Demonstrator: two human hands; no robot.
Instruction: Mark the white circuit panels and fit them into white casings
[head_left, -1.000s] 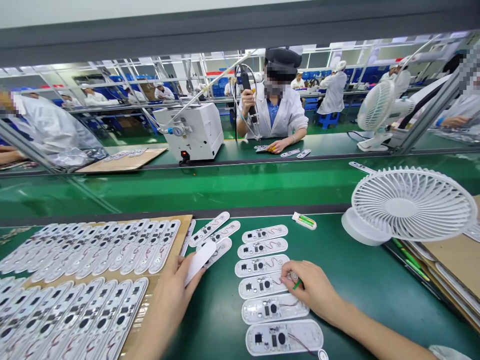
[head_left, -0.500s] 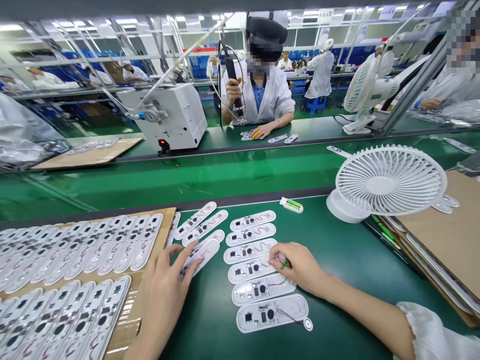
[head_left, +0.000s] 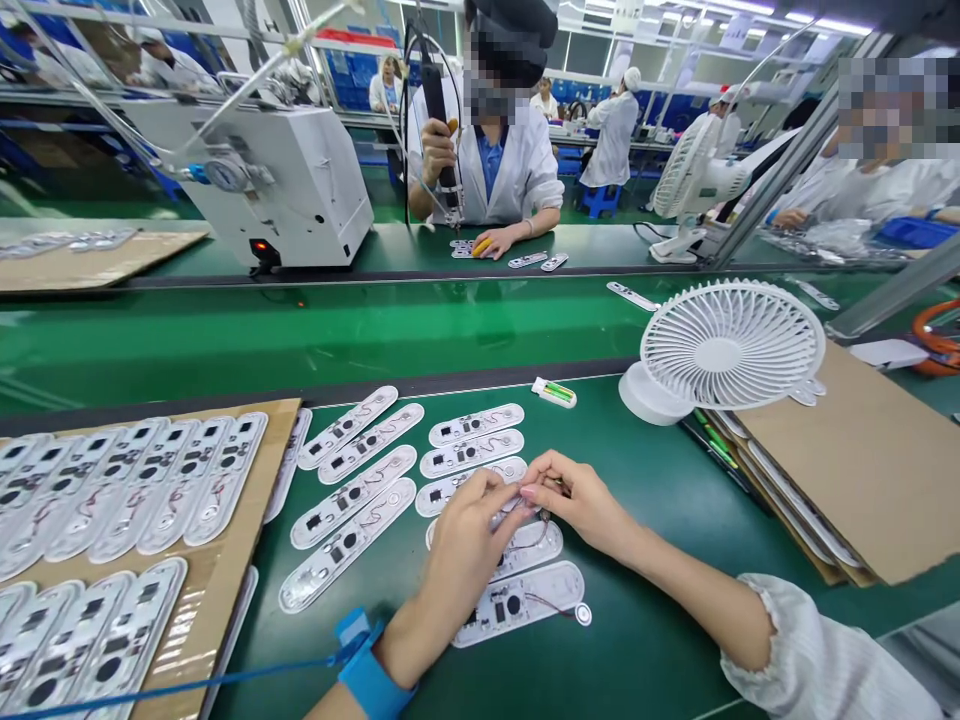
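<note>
My left hand (head_left: 474, 535) and my right hand (head_left: 581, 500) meet over the column of white oval circuit casings on the green table. Both hands have their fingers pinched together at the upper end of one casing; what lies between the fingertips is too small to make out. Below them, the lowest casing (head_left: 491, 612) has a small round disc (head_left: 583, 614) hanging off its right end on wires. Left of my left hand lie slanted casings, among them a long one (head_left: 346, 545). A blue strap (head_left: 375, 678) is round my left wrist.
Cardboard (head_left: 281, 440) with rows of casings lies at left. A white fan (head_left: 731, 350) stands at right beside stacked cardboard (head_left: 862, 450). A small white-green piece (head_left: 555, 392) lies near the far edge. Across the green strip, a person (head_left: 491, 170) holds a black tool (head_left: 435, 100).
My left hand has left the slanted casings and moved right to join my right hand. Those casings now lie uncovered. The view has shifted, and the blue wrist strap has come into sight.
</note>
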